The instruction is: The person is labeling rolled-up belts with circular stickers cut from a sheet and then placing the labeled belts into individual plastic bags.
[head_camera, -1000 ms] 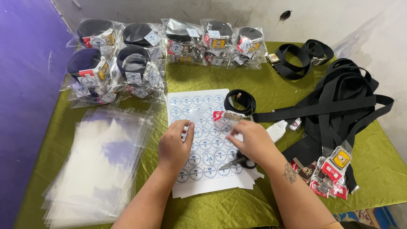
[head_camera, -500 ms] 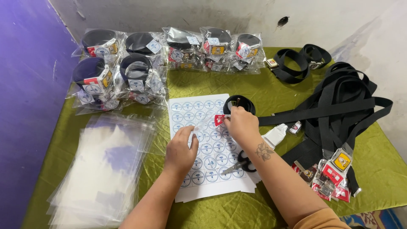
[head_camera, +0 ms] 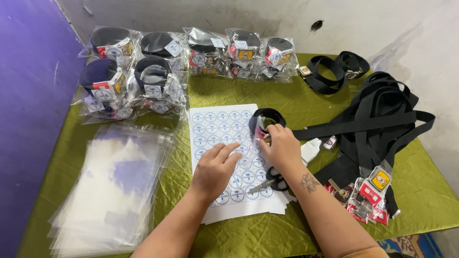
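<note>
- Left hand (head_camera: 214, 169) lies flat, fingers spread, on the white sheet of round blue stickers (head_camera: 224, 143).
- Right hand (head_camera: 282, 145) grips a coiled black webbing belt (head_camera: 267, 118) at the sheet's edge.
- Bagged coiled belts in clear plastic (head_camera: 158, 71) appear finished; loose black straps (head_camera: 377, 124) (unbagged) and stacked clear bags (head_camera: 110, 186) remain on the green surface (head_camera: 248, 234).

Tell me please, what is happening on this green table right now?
A person works with both bare hands over a white sticker sheet of round labels. The left hand rests flat on the sheet. The right hand touches a coiled black belt at the sheet's upper right corner. Scissors lie beside the right wrist. Bagged belts sit at the back, clear bags on the left, loose black straps on the right.
</note>
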